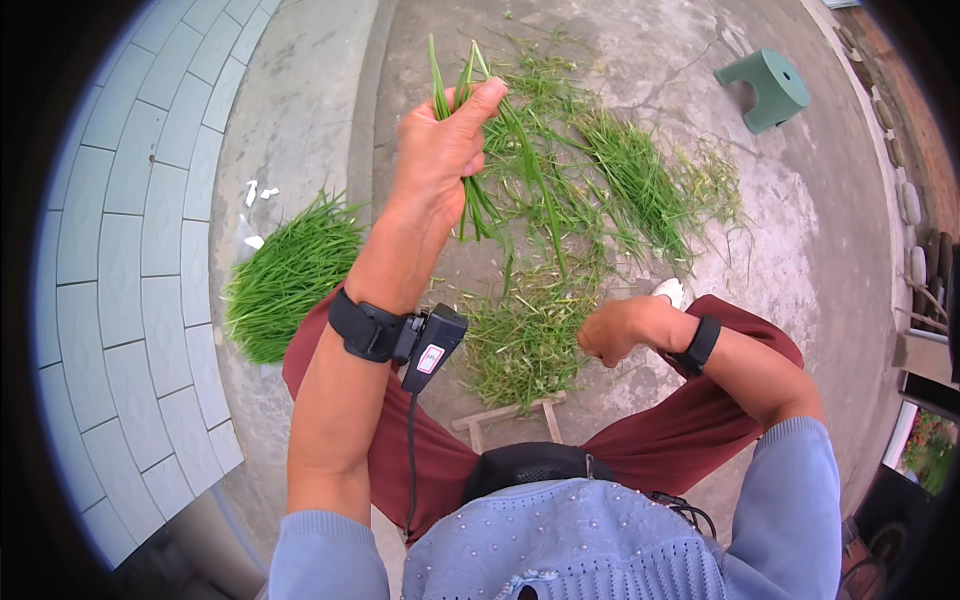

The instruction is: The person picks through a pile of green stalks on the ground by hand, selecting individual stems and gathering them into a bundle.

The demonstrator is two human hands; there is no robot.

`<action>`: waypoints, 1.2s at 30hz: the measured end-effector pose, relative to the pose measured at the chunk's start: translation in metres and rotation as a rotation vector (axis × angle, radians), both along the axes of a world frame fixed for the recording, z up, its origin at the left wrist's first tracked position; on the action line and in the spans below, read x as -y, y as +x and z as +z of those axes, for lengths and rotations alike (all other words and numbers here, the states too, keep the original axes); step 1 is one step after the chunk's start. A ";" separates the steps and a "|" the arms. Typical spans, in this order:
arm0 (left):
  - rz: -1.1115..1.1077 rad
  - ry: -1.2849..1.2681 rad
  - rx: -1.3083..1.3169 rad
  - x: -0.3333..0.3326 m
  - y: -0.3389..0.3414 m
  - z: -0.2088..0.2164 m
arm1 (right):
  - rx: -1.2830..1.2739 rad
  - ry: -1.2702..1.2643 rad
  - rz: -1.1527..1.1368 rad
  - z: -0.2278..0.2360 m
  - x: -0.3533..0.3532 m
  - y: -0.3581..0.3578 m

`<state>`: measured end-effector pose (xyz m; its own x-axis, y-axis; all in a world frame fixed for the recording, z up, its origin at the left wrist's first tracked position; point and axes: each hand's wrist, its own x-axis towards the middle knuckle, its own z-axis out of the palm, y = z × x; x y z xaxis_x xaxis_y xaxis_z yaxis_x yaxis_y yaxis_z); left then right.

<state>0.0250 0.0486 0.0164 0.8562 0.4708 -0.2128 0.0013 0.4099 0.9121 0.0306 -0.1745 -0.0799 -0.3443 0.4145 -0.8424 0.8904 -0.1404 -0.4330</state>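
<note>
Scrap heap [525, 350] lies nearest. At its right edge, right hand [620, 330] is held half-curled; whether anything is pinched there cannot be told. Left of heap, tidy green bundle [290, 285] is already laid straight. Beyond heap, few stalks [440, 98] are gripped in left hand [450, 140]; behind, loose greens [640, 170] are left untidied: work judged partway.

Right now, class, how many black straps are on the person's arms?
2: the left strap around the left forearm, the right strap around the right forearm.
</note>
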 end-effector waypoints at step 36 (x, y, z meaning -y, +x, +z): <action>0.060 -0.020 0.124 -0.026 0.005 -0.005 | -0.806 0.590 -1.477 0.046 -0.030 0.049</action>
<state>0.0296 0.0745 0.0111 0.8471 0.5185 -0.1163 -0.1363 0.4236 0.8956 0.0796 -0.1440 -0.0336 0.3451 0.8861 -0.3094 -0.2564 -0.2282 -0.9393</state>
